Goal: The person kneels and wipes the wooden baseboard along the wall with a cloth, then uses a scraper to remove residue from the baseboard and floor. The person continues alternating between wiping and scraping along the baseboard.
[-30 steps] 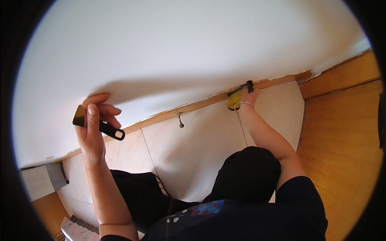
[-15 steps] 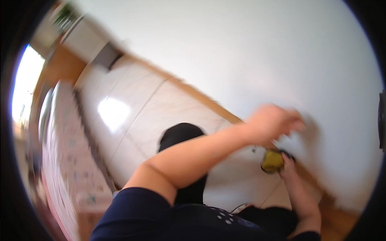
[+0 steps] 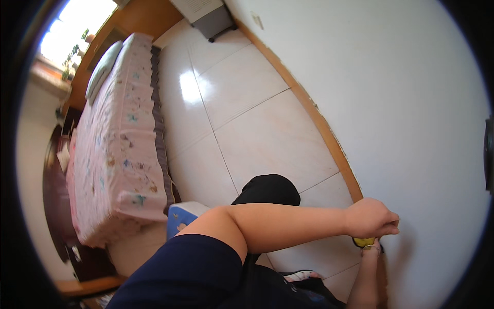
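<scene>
My left hand [image 3: 371,217] is at the end of an arm stretched across to the right, beside the white wall. Its fingers are curled closed, and whatever they may hold is hidden. Just below it, near the foot of the wall, my right hand [image 3: 371,250] grips a yellow-green rounded object with a dark edge [image 3: 363,241]. The left hand covers much of that object, so its kind cannot be made out. A wooden baseboard [image 3: 329,135] runs along the wall behind both hands.
A bed with a pink floral cover [image 3: 121,154] stands at the left. Close to my left elbow is a blue and white box-like thing [image 3: 186,215]. A grey and white wheeled appliance [image 3: 211,20] is at the far end of the tiled floor [image 3: 267,129]. My knee [image 3: 272,188] is bent below.
The view has swung, bringing the bed and floor more fully into sight. My left hand has gone from loosely curled and blurred to closed, lower over the yellow-green object still in my right hand.
</scene>
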`<state>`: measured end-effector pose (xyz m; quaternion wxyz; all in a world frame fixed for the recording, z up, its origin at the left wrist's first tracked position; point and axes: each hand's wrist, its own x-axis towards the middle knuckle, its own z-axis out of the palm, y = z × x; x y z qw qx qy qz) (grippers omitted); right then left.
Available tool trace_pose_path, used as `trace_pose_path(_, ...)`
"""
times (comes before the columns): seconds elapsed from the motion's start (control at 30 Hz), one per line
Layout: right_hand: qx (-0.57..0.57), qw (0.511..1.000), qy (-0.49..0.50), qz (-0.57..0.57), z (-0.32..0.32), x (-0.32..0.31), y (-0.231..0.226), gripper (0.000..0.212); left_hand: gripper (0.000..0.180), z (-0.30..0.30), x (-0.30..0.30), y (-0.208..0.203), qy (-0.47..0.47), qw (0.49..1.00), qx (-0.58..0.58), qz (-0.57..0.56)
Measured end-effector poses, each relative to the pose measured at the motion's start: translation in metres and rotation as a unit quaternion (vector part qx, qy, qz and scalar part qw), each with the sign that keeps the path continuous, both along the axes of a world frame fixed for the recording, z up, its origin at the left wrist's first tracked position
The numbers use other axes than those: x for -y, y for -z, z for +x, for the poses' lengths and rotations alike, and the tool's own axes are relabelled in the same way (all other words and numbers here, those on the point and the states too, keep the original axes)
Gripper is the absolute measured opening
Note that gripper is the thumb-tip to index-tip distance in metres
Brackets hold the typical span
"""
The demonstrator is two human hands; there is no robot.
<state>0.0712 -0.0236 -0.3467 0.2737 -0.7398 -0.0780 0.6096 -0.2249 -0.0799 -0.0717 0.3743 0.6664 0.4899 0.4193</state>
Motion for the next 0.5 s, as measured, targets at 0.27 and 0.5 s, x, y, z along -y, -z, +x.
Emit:
trace_pose_path(0.27, -0.018, 0.974, 0.106, 0.2, -0.006, 0.041, -0.002, 0.044, 0.017, 0.009, 0.013, 0.012, 0.242, 0.968, -0.069, 0.002)
trace_pose_path(0.5, 0.192, 0.948, 0.165, 0.195, 0.007, 0.14, -0.143, 0.043, 0.017, 0.02, 0.056, -0.013, 0.438, 0.896, -0.055, -0.044)
